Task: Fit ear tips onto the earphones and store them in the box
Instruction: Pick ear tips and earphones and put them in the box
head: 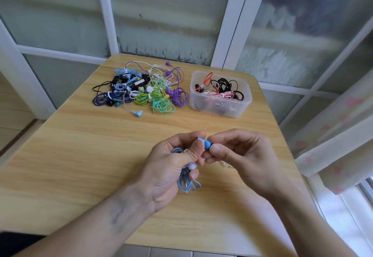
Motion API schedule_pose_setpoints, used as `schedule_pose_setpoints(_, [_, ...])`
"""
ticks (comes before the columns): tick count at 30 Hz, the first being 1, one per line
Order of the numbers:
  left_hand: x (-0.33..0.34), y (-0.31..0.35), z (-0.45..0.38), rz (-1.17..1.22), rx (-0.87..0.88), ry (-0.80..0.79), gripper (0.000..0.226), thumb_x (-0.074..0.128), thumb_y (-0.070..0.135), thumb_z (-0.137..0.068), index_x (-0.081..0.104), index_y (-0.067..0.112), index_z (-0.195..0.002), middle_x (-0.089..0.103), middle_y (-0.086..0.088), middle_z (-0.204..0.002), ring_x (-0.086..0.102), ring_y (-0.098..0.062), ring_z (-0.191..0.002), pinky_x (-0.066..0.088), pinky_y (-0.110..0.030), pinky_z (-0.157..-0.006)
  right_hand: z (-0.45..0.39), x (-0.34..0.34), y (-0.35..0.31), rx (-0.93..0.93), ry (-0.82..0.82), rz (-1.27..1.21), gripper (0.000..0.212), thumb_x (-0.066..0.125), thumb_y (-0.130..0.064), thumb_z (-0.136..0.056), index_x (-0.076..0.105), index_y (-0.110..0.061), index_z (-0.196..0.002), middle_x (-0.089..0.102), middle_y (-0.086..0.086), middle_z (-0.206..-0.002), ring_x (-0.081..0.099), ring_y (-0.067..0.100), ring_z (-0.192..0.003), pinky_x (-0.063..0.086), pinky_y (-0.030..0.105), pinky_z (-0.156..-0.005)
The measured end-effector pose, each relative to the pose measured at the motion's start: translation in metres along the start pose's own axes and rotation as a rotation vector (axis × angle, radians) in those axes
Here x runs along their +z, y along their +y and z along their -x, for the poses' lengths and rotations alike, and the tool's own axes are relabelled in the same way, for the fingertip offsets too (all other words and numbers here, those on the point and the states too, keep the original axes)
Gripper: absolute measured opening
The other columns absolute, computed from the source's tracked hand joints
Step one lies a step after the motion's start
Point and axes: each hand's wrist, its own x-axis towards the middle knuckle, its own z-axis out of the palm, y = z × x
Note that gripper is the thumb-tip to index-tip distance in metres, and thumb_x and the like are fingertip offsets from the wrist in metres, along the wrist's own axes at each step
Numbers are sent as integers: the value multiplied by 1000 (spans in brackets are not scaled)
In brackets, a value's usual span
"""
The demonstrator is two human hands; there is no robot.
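My left hand (171,168) grips a coiled light-blue earphone cable (186,182) in the palm and pinches a blue earbud (201,140) between thumb and forefinger. My right hand (240,155) pinches the blue rounded end (207,144) of that earbud from the right; whether it is an ear tip I cannot tell. Both hands hover over the near middle of the wooden table (80,155). A clear plastic box (221,106) at the back right holds red, black and white earphones. A pile of tangled coloured earphones (145,89) lies at the back centre.
A small pale object (226,164), partly hidden behind my right hand, lies on the table. Frosted windows with white frames stand behind the table, and a patterned curtain (343,135) hangs along the right edge.
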Motion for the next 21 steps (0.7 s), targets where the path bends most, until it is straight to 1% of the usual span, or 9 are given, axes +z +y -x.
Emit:
schedule_pose_setpoints(4, [1,0,0,1,-14,-16,23,71,14,-67,72,10,-89,58,-5,-64,48,-12,-56,36,-21,-41,0,-1,-2,7,-35,-12,12,65,-1,-81,69,2,-91,74,22,-79,74,26,-72,57,25,-67])
schedule_pose_setpoints(7, [1,0,0,12,-21,-24,23,69,13,-68,71,8,-91,56,-6,-63,48,-12,-55,36,-20,-40,0,-2,-3,27,-50,-29,11,66,-2,-79,68,2,-88,74,19,-76,73,24,-68,56,23,-64])
schedule_pose_setpoints(9, [0,0,0,13,-23,-29,21,70,12,-68,73,9,-89,56,-7,-64,48,-12,-54,35,-20,-40,0,-2,-2,36,-54,-42,8,67,-3,-78,70,0,-85,74,18,-76,73,25,-68,57,26,-65])
schedule_pose_setpoints(12, [-1,0,1,1,-24,-43,17,70,12,-67,75,12,-83,56,-7,-64,48,-12,-54,34,-21,-41,0,-1,0,44,-68,-65,9,68,-6,-78,75,-10,-83,73,19,-76,73,29,-71,59,32,-67])
schedule_pose_setpoints(15, [-1,2,1,-8,-38,-65,13,70,12,-68,76,14,-79,54,-9,-63,48,-12,-52,34,-21,-40,0,-1,2,74,-80,-95,7,71,-12,-78,76,-13,-84,73,20,-77,72,29,-70,59,32,-67])
schedule_pose_setpoints(16, [-2,2,1,-12,-42,-69,13,69,13,-68,76,14,-78,53,-10,-63,48,-12,-51,34,-21,-40,0,-2,2,86,-94,-113,9,74,-17,-78,76,-13,-85,73,22,-79,72,30,-71,59,32,-67])
schedule_pose_setpoints(18, [-2,2,1,-17,-54,-71,12,69,12,-68,76,13,-78,53,-10,-63,48,-12,-50,34,-21,-39,0,-2,2,126,-124,-153,18,81,-24,-74,76,-13,-87,73,23,-82,73,31,-74,59,32,-69])
schedule_pose_setpoints(21, [-3,1,1,-13,-86,-69,13,67,10,-69,71,9,-81,55,-9,-61,48,-12,-48,33,-21,-37,0,-2,4,173,-139,-163,26,85,-30,-70,76,-13,-87,73,23,-84,73,32,-75,59,31,-69])
